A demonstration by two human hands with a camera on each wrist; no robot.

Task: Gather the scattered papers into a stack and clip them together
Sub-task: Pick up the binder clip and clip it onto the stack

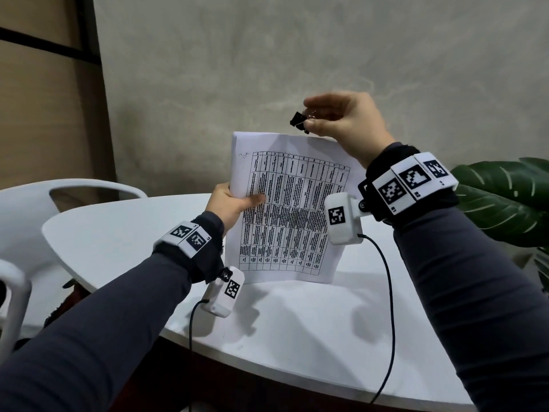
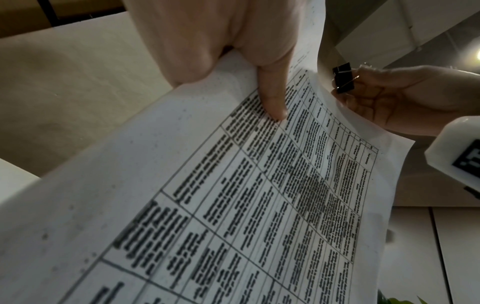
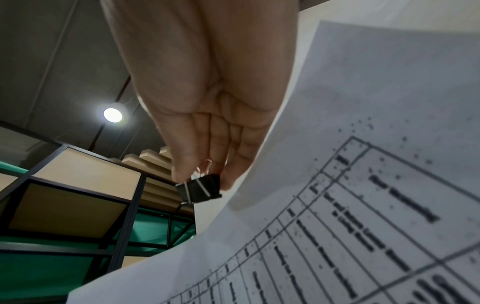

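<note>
A stack of white papers printed with a table stands upright, its lower edge on the white table. My left hand grips the stack's left edge, thumb laid across the front sheet. My right hand is raised above the stack's top right corner and pinches a black binder clip by its wire handles. The binder clip hangs just beside the papers' upper edge, apart from the sheets. From the left wrist, the binder clip shows beyond the papers' far edge.
A white chair stands at the table's far left, with another chair's arm at the near left. A green leafy plant sits to the right. A grey wall rises behind the table. Camera cables hang from both wrists.
</note>
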